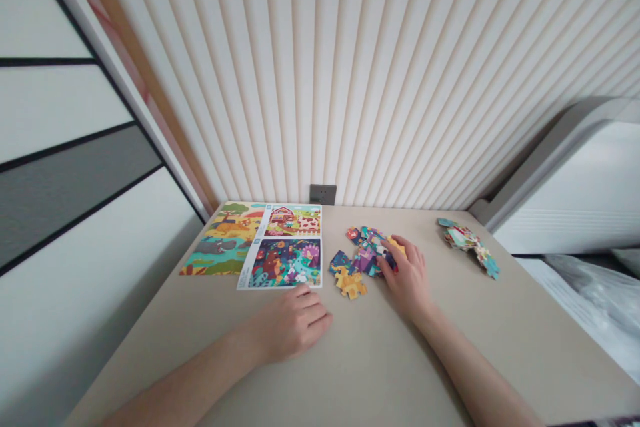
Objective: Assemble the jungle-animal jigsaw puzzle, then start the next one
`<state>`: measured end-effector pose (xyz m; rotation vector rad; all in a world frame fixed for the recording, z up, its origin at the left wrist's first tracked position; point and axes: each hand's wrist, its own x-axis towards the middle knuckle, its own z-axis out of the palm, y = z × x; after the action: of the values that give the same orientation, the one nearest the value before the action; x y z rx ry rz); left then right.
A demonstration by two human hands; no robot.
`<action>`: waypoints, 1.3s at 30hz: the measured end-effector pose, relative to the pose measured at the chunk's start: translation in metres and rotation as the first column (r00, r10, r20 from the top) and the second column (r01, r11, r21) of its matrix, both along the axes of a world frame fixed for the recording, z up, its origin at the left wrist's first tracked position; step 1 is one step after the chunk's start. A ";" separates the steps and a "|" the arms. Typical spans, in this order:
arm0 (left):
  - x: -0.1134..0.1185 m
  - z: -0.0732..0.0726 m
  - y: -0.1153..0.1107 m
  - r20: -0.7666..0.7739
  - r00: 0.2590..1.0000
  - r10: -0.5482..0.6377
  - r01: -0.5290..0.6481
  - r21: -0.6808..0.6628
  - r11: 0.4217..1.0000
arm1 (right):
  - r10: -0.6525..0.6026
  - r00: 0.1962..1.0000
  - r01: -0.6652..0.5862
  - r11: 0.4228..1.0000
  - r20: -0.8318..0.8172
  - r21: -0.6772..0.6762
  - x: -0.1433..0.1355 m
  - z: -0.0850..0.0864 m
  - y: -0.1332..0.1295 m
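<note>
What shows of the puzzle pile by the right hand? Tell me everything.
The puzzle pile is a loose heap of flat, knobbed pieces, apparently printed cardboard, some overlapping. Purple, dark blue and teal show most, with yellow pieces at its near end. It lies on the table, right of the picture sheets. The right hand touches and partly covers its right side.

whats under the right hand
The right hand reaches over the right side of a pile of puzzle pieces; purple, dark blue and yellow ones show around its fingertips. What lies directly beneath the fingers and palm is covered, so I can't count those.
</note>
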<state>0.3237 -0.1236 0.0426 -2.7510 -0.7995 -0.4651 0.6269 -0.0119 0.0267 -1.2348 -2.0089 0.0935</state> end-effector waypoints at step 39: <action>-0.008 -0.005 0.003 0.129 0.985 0.114 -0.100 -0.111 0.989 | 0.601 0.741 -0.653 0.539 -0.299 -0.532 -0.055 0.033 -0.067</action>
<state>0.3157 -0.1210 0.0381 -2.7766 -1.0263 -0.6094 0.5715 -0.0793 0.0593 -0.7360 -2.3395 1.2308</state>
